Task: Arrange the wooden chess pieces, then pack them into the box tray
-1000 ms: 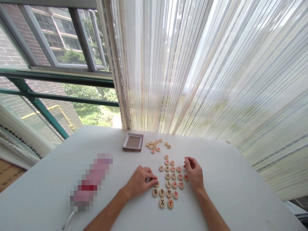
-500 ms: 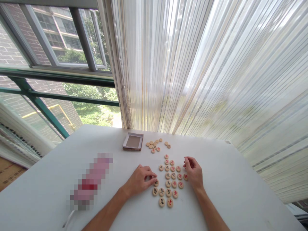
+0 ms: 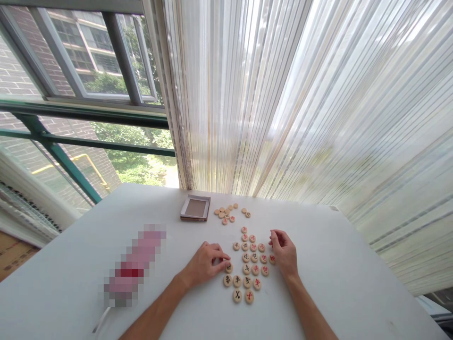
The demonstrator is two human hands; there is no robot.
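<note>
Round wooden xiangqi pieces with red and black characters lie in rows on a white table. My left hand (image 3: pixel 208 260) is at the left edge of the rows, its thumb and forefinger pinched at a black-marked xiangqi piece (image 3: pixel 229 267) that lies flat. My right hand (image 3: pixel 284 250) hovers or rests to the right of the rows, fingers curled and thumb against forefinger; anything inside them is hidden. Just beside its wrist side lies a red-marked piece (image 3: pixel 272 259), partly covered by the hand. At the near end lie a black piece (image 3: pixel 237 296) and a red piece (image 3: pixel 249 296).
Several loose pieces (image 3: pixel 221 215), some with blank sides up, are scattered farther back. An open shallow box (image 3: pixel 195 208) stands left of them. A blurred pink object (image 3: pixel 136 264) with a white cord lies on the left of the table (image 3: pixel 339 274). String curtains (image 3: pixel 226 104) hang behind.
Almost nothing differs. The view shifts very slightly; both hands and the pieces keep their places.
</note>
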